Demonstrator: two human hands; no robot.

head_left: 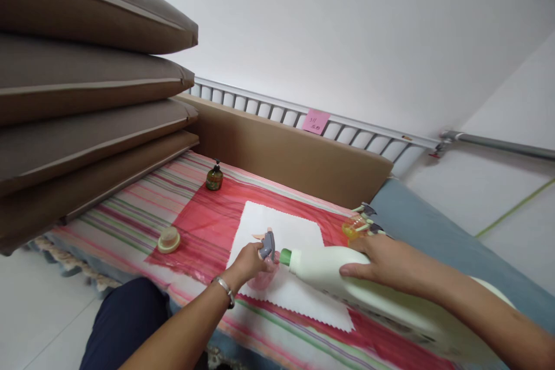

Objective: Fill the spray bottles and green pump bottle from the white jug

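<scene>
In the head view, my left hand is closed around the grey trigger head of a small spray bottle. Its see-through pink body shows below my fingers. My right hand is wrapped over a large pale green jug that is tipped on its side. The jug's green cap points left, right by the spray bottle; I cannot tell if they touch. Under both lies a white cloth with zigzag edges. Behind my right hand, a yellow see-through item with grey-tipped stems is partly hidden.
A red plastic sheet covers part of the striped bedding. On it stand a dark pump bottle and a small round lidded container. Brown cushions are stacked at left. A brown board lines the back.
</scene>
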